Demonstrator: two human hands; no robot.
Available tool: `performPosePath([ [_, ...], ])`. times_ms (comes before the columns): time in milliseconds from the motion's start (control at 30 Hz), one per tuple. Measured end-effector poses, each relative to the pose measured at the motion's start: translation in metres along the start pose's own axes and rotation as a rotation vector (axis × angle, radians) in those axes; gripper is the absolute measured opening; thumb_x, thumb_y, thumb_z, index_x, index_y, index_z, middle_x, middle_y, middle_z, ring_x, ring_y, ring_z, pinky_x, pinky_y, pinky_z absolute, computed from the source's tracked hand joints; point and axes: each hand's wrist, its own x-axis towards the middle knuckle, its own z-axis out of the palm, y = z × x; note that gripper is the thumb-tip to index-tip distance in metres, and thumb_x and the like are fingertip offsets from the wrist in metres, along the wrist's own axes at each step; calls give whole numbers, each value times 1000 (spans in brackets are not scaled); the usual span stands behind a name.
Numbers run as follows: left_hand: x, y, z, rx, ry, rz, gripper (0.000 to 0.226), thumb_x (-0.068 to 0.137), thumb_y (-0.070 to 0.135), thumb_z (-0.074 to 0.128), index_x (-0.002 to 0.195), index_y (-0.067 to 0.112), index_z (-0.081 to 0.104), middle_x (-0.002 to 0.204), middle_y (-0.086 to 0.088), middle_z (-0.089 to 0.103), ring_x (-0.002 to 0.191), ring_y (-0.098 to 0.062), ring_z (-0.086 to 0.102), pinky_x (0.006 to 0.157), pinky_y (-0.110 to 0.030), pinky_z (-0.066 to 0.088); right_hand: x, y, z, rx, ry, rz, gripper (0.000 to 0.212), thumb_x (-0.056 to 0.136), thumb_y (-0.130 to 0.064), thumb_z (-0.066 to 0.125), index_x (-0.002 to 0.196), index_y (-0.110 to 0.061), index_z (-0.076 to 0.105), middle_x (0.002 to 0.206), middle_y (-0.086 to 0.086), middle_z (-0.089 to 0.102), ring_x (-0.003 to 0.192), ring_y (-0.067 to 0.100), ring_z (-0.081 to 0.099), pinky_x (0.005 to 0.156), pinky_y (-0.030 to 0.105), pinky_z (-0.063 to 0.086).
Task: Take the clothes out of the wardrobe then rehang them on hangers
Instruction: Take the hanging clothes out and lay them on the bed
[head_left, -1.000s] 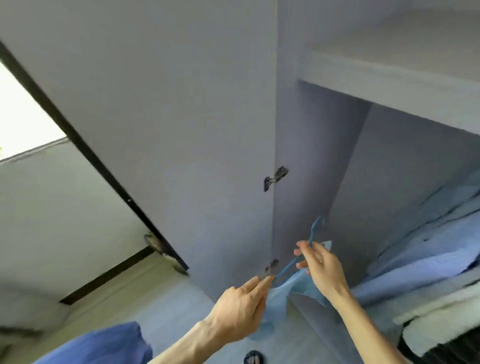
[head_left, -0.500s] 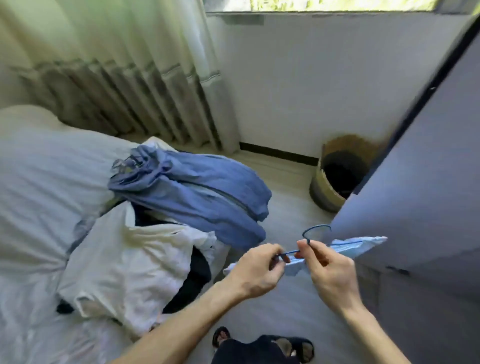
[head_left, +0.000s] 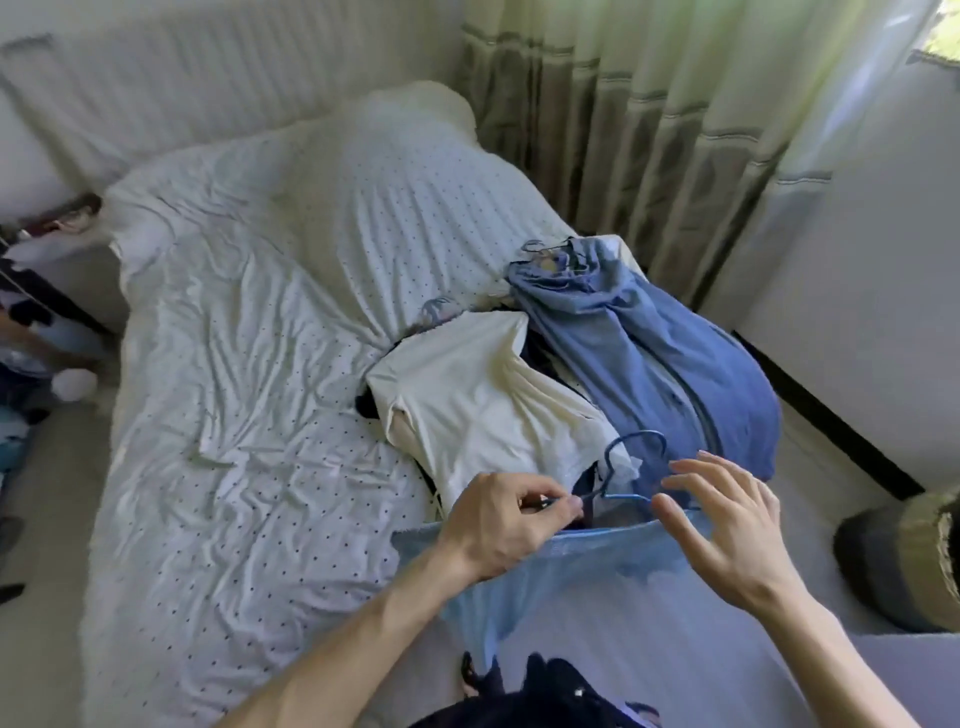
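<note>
Above the bed (head_left: 249, 426), the hanger (head_left: 609, 460) is pinched by the left hand (head_left: 498, 525) alone, right hand (head_left: 727, 525) held open, so the blue cloth (head_left: 571, 577) may be dropped.

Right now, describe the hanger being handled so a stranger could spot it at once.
Start at the white dotted bed; a clothes pile lies at its near right corner. Just in front, the left hand pinches a thin blue wire hanger carrying a pale blue garment. Unlike the hanger lying at the pile's far end, it is in a hand.
</note>
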Motion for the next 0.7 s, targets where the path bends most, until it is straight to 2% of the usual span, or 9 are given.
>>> performPosePath([
  [67, -6, -8, -31, -25, 57, -10, 18, 92, 41, 66, 87, 30, 79, 62, 24, 66, 59, 5, 59, 56, -14, 40, 20, -5, 12, 0, -77, -15, 62, 87, -80, 30, 92, -32, 69, 108, -12, 68, 118, 17, 57, 98, 39, 36],
  [133, -8, -12, -58, -37, 111, -5, 17, 94, 36, 67, 87, 27, 79, 50, 27, 56, 50, 9, 51, 51, -7, 32, 40, -11, 19, 64, -114, 26, 65, 83, -87, 32, 79, -30, 62, 85, -11, 66, 91, 17, 62, 80, 38, 48],
  [200, -7, -14, -79, -49, 147, 3, 18, 95, 34, 67, 87, 24, 79, 46, 24, 52, 46, 7, 47, 49, -8, 30, 60, -20, 22, 155, -97, 67, 71, 78, -91, 35, 68, -23, 51, 63, -7, 54, 66, 12, 53, 64, 39, 46],
  [233, -6, -15, -87, -59, 154, 8, 18, 95, 34, 66, 88, 24, 79, 46, 22, 50, 46, 4, 45, 49, -9, 29, 69, -26, 22, 196, -78, 77, 72, 76, -90, 39, 66, -20, 48, 59, -5, 50, 61, 12, 49, 61, 37, 44],
  [300, 0, -15, -100, -90, 167, 16, 16, 96, 31, 65, 92, 26, 79, 51, 17, 50, 49, -1, 40, 52, -17, 29, 88, -37, 19, 252, -30, 85, 72, 75, -88, 44, 66, -16, 48, 58, -1, 48, 59, 14, 47, 60, 34, 42],
  [400, 13, -8, -113, -161, 194, 20, 17, 98, 22, 62, 100, 25, 79, 65, 5, 50, 58, -8, 38, 57, -27, 30, 117, -47, 10, 272, 47, 63, 73, 75, -81, 48, 72, -9, 52, 64, 7, 53, 64, 20, 51, 62, 38, 42],
  [533, 37, 10, -131, -245, 159, 42, 21, 101, 18, 57, 106, 18, 77, 58, 16, 44, 48, 0, 35, 47, -13, 29, 154, -48, -7, 311, 137, 45, 58, 76, -76, 53, 70, -19, 50, 65, -2, 54, 66, 7, 53, 60, 28, 40],
  [700, 81, 43, -162, -287, 165, 10, 22, 101, 19, 55, 107, 15, 76, 66, 6, 46, 50, -10, 28, 47, -19, 23, 220, -46, -24, 378, 209, 7, 55, 77, -76, 57, 74, -21, 54, 73, -5, 57, 73, 5, 54, 63, 28, 41],
])
